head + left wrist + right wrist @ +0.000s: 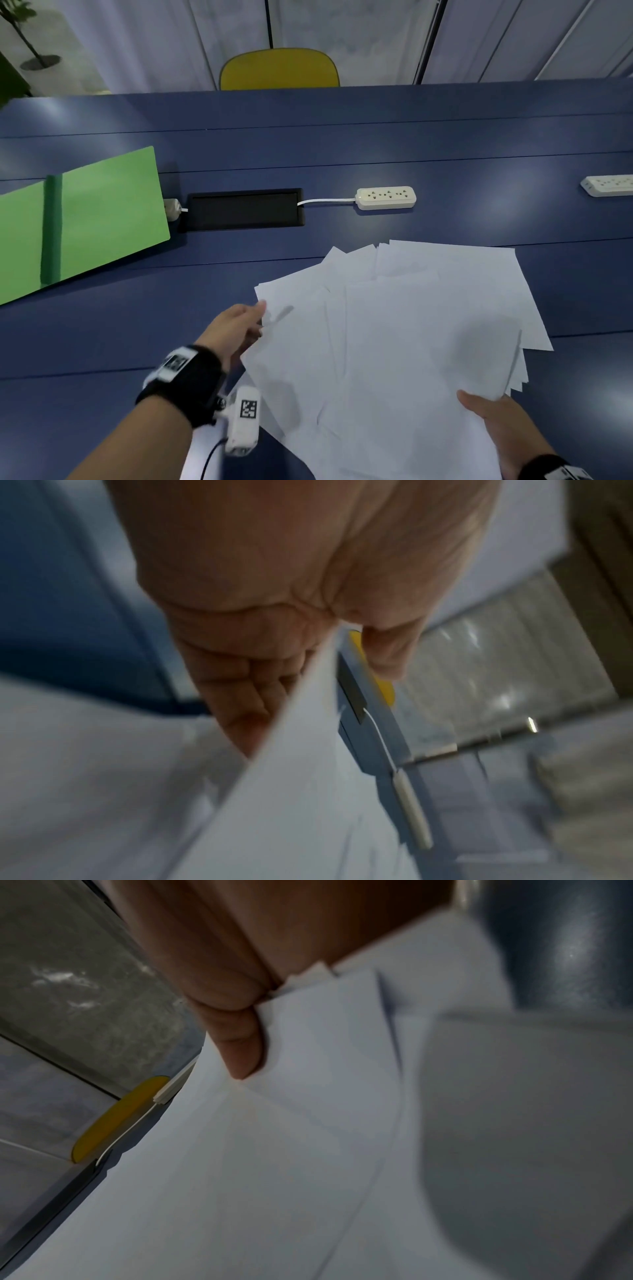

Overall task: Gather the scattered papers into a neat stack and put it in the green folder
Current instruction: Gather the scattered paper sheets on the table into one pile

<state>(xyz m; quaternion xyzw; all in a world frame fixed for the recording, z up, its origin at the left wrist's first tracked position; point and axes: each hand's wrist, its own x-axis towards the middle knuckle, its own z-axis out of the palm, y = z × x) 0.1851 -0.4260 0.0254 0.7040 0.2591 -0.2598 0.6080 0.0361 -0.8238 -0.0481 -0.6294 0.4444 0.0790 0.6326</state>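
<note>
Several white papers (pixel 404 325) form a loose, fanned bundle lifted over the blue table (pixel 308 144). My left hand (pixel 253 325) pinches the bundle's left edge, thumb on top, fingers beneath; the left wrist view shows the papers (pixel 308 791) running between thumb and fingers (pixel 246 693). My right hand (pixel 479 407) grips the near right corner, its thumb lying on the top sheet; the right wrist view shows that thumb pressed onto the papers (pixel 308 1123), whose corners stick out unevenly. The green folder (pixel 89 216) lies open on the table at the far left.
A black cable hatch (pixel 245 209) is set in the table beside the folder. A white power strip (pixel 386 197) lies right of it, another power strip (pixel 608 185) at the right edge. A yellow chair (pixel 279 70) stands behind the table.
</note>
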